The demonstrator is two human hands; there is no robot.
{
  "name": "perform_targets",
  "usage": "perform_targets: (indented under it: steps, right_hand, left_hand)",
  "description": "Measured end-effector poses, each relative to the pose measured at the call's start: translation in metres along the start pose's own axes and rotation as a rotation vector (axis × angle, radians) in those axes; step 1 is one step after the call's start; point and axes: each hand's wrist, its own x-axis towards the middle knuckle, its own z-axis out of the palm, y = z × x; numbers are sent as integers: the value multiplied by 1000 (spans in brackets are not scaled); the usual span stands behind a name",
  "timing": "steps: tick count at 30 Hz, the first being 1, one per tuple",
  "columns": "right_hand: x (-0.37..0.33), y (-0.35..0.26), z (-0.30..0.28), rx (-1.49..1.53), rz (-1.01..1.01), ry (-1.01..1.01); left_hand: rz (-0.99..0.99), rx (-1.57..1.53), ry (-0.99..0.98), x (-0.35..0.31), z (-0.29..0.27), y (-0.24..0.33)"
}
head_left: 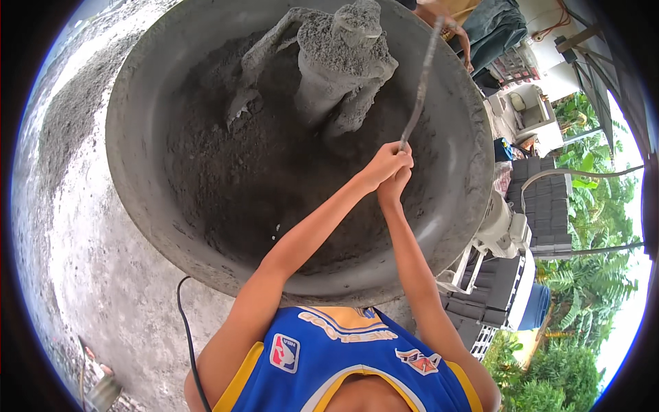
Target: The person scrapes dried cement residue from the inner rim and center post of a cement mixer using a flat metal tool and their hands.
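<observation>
Jersey bottom centre, my left hand and right hand locked round a rod, top end too blurry to call; slipping could ding the mixer.

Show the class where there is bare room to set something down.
The pale floor between the big bowl, grey heap and black cord. Crowded: right of the bowl, where blocks are stacked, and inside it, around the caked post.
</observation>
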Motion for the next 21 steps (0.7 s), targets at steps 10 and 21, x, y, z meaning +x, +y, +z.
perform_targets:
  steps: [10, 21]
  right_hand:
    - [-1, -4, 10, -74, -26, -124]
    - [-2, 29, 22, 13, 124, -288]
  left_hand:
    - [144, -79, 278, 2, -10, -20]
    - [84, -187, 507, 1, -25, -40]
